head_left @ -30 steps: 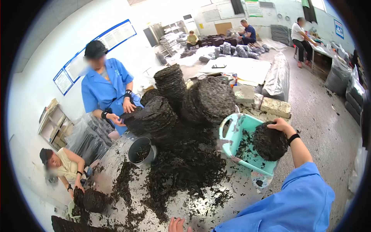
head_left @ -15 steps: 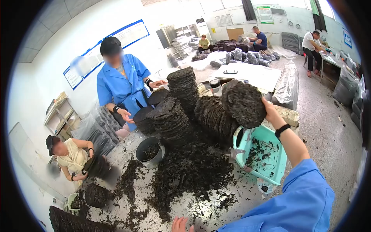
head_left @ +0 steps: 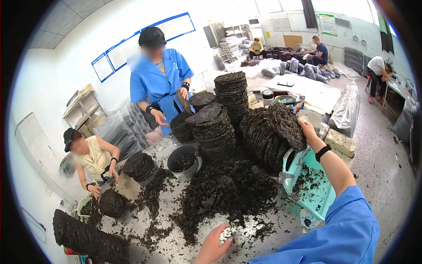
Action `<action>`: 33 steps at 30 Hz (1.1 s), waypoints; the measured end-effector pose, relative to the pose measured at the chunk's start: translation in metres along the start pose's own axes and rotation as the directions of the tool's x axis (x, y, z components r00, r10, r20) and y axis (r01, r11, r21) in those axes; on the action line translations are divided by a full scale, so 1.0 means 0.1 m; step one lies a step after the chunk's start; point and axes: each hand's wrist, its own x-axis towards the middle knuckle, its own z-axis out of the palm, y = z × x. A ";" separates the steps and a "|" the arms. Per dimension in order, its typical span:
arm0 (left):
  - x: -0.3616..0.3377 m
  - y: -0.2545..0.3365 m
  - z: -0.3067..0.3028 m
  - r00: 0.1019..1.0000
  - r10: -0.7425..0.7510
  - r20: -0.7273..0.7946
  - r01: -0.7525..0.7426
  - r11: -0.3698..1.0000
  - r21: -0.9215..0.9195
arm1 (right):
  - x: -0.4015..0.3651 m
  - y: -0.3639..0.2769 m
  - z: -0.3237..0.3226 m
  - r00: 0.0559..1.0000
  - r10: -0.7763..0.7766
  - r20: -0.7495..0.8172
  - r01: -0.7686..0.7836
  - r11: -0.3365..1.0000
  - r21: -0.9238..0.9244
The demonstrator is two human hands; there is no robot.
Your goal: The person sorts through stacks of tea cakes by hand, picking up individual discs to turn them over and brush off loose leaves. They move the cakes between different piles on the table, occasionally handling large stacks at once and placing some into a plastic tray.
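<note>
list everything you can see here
disc stacks: several, black, table middle
held disc: one, black, against the right-hand stack, above the basin
loose flakes: one heap, black, table front
bucket: one, grey, left of the heap
basin: one, teal, table's right edge
disc roll: one, black, lower left
table: one, silvery, underneath
standing person: one, blue coat, across the table
seated person: one, cream top, left
distant people: three, back of room
left hand: one, bare, open, bottom edge
right hand: one, bare, gripping the held disc
</note>
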 end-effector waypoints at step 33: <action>4.05 0.71 0.06 0.967 0.029 -0.254 -0.254 0.225 -0.941 | 0.49 -0.82 1.57 0.939 0.283 0.193 -0.310 0.942 0.131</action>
